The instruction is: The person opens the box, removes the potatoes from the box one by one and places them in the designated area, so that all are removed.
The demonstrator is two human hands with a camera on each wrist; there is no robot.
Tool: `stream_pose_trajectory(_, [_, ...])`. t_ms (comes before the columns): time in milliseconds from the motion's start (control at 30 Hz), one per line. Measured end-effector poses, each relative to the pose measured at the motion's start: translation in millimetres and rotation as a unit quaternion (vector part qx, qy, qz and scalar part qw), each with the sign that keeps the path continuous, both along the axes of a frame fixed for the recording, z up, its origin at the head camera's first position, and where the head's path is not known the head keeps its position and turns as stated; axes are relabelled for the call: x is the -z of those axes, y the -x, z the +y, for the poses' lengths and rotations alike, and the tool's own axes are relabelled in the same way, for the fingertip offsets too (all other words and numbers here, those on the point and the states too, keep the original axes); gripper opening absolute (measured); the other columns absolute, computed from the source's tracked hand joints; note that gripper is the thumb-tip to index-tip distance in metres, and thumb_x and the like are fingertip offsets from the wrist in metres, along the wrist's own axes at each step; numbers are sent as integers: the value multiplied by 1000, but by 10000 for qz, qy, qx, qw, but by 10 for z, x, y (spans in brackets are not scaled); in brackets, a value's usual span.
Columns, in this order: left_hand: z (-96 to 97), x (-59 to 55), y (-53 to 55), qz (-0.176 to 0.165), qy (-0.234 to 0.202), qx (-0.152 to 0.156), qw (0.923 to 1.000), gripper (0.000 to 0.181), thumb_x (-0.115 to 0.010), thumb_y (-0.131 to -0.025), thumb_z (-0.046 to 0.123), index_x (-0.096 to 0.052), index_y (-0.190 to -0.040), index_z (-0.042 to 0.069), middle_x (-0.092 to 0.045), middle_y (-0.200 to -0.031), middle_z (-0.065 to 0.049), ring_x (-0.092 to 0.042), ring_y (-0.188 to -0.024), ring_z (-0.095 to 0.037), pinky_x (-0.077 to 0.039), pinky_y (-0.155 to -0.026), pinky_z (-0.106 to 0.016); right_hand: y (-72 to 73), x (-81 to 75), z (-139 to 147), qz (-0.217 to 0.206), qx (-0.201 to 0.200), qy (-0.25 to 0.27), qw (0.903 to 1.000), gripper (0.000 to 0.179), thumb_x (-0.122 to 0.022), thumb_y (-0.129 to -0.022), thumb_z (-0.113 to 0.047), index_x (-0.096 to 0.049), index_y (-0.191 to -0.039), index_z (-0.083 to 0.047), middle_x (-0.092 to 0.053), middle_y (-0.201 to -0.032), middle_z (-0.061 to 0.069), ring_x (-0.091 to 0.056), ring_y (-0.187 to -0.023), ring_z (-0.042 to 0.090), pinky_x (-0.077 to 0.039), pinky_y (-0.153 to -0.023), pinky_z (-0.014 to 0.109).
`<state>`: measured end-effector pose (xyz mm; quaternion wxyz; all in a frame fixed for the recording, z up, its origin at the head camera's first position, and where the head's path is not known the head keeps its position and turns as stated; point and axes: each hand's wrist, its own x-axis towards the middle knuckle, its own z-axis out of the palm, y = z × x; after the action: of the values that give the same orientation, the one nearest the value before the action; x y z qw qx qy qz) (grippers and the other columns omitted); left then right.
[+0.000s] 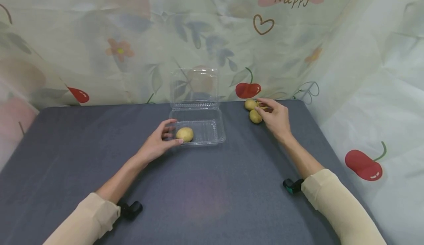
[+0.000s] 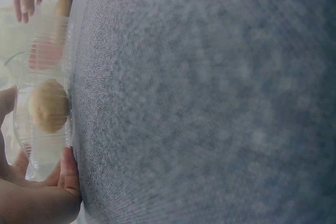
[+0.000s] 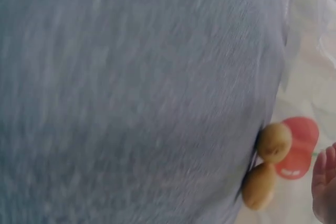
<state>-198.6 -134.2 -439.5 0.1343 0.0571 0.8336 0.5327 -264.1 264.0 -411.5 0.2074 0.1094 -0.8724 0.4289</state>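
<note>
A clear plastic clamshell box [image 1: 216, 136] sits on the table with its lid [image 1: 194, 84] raised behind it. One potato [image 1: 184, 134] lies in the left part of its tray; in the left wrist view this potato [image 2: 50, 106] shows through the wall. My left hand [image 1: 159, 142] holds the box at its left end, fingers low at the side, thumb over the front edge. At the back right, two potatoes [image 1: 255, 116] lie close together. Beside them my right hand [image 1: 276, 119] hovers with thumb and fingers apart; the right wrist view shows a gap between hand [image 3: 326, 182] and potatoes [image 3: 274, 142].
A dark grey cloth covers the table [image 1: 205, 186]. A printed curtain [image 1: 159, 35] hangs along the back edge, and another sheet [image 1: 381, 90] hangs at the right. Black camera mounts [image 1: 131, 210] sit at both wrists.
</note>
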Motion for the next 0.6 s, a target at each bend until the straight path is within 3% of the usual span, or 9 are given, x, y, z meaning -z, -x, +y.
stream_pose_trajectory(267, [-6,12,2,5,-28,-6,10000,79,-76,-89,37,-32,-154,27,-38,-152,-13,-45,-129,-32,-43,-95,-52,-53,-40,-197,107,-582,207,9980,30,-75,-90,-9,-73,-120,-7,-69,-113,13,-68,-96,24,-54,-85,46])
stream_pose_trajectory(567, [-2,30,15,-20,-30,-35,10000,79,-76,-88,40,-32,-153,28,-38,-152,-12,-45,-129,-31,-43,-95,-51,-78,-31,-344,-110,-1055,167,9942,34,-77,-88,-8,-72,-121,-11,-71,-112,6,-69,-94,16,-56,-82,34])
stream_pose_trajectory(600, [-1,32,15,-12,-30,-38,10000,79,-76,-88,40,-32,-153,28,-38,-152,-12,-45,-129,-31,-43,-95,-51,-122,-85,-381,-161,-1137,168,9932,35,-77,-88,-7,-72,-122,-10,-71,-114,8,-69,-95,18,-55,-82,32])
